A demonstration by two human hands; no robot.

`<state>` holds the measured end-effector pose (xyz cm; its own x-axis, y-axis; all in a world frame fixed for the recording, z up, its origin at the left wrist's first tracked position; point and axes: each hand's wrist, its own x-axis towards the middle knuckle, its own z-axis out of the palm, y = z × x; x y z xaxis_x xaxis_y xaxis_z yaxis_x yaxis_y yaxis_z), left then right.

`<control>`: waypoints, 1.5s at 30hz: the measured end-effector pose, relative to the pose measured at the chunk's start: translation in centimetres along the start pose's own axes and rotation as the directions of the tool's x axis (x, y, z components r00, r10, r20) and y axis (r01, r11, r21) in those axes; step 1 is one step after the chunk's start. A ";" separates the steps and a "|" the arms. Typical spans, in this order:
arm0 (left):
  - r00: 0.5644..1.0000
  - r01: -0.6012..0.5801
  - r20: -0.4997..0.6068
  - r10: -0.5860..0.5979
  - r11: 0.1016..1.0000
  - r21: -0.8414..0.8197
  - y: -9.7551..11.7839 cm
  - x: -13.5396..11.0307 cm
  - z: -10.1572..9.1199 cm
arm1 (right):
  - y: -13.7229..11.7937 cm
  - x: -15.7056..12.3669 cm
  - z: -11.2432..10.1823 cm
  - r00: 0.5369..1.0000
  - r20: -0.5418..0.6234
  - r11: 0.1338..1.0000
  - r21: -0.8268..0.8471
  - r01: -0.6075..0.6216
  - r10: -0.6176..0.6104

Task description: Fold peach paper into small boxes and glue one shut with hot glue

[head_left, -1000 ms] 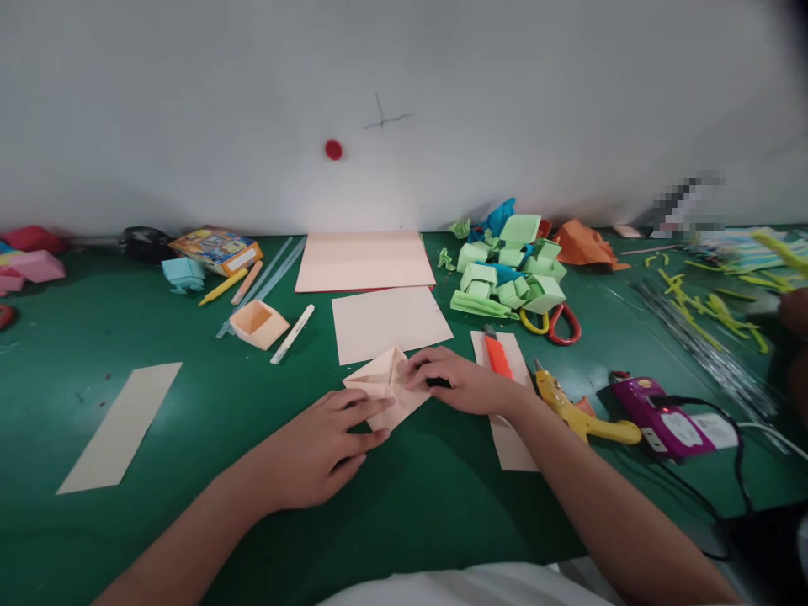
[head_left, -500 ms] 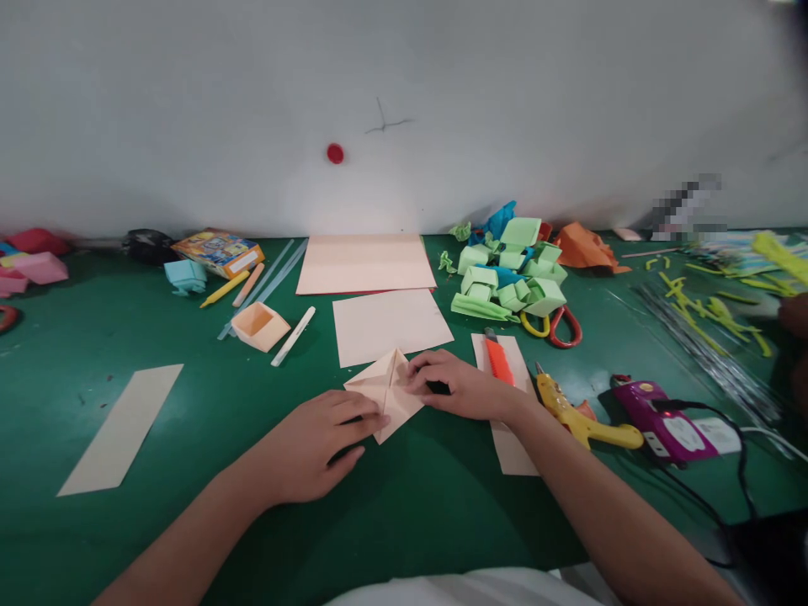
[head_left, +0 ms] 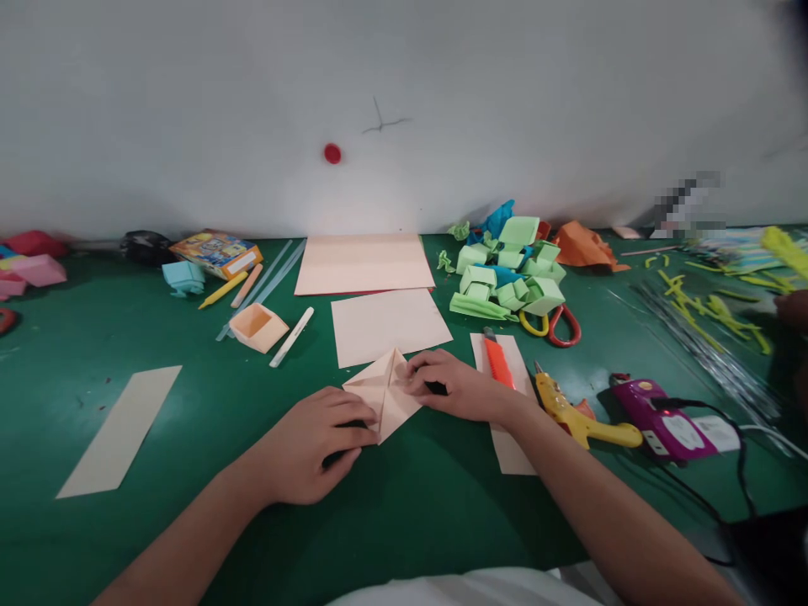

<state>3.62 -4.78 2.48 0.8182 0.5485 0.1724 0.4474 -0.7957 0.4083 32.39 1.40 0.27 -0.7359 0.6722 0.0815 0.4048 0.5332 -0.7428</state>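
A: What takes up most of the view?

B: A green table (head_left: 76, 337) against a white wall. A large peach sheet (head_left: 364, 263) lies flat at the back, and a smaller peach sheet (head_left: 388, 324) lies just in front of it.

A: And the hands?

B: Both rest on a folded peach paper (head_left: 383, 394), a pointed shape flat on the table at centre, touching the smaller sheet's near edge. The left hand (head_left: 309, 454) has curled fingers at the paper's lower left edge; I cannot tell whether it pinches or only presses. The right hand (head_left: 458, 389) is arched, not closed around anything, with fingertips pressing down on the paper's right side.

A: Anything smaller nearby?

B: A yellow glue gun (head_left: 577, 412) lies to the right of the right wrist, and an orange utility knife (head_left: 498, 358) sits just beyond that hand. A small peach paper box (head_left: 257, 326) stands to the left, well apart.
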 end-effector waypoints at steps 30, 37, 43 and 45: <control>0.946 0.320 -0.154 -0.286 0.904 0.285 -1.9 -0.3 2.0 | -0.8 -0.2 1.3 0.974 -0.138 0.944 -0.304 0.129 -0.178; 0.937 0.345 -0.152 -0.314 0.900 0.268 -1.2 0.0 2.1 | -1.1 0.0 1.4 0.988 -0.038 0.919 -0.375 0.126 -0.151; 0.937 0.346 -0.143 -0.320 0.907 0.241 -1.1 0.3 2.2 | -1.6 -0.1 1.3 0.998 0.035 0.899 -0.432 0.065 -0.056; 0.942 0.331 -0.138 -0.306 0.915 0.232 -1.2 0.2 2.0 | -1.7 -0.2 1.3 0.998 0.043 0.898 -0.435 0.065 -0.051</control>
<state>3.99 -4.25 0.21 0.5843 0.7954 0.1611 0.7636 -0.6060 0.2229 31.13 -0.32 0.61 -0.7782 0.6215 0.0907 0.5522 0.7458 -0.3727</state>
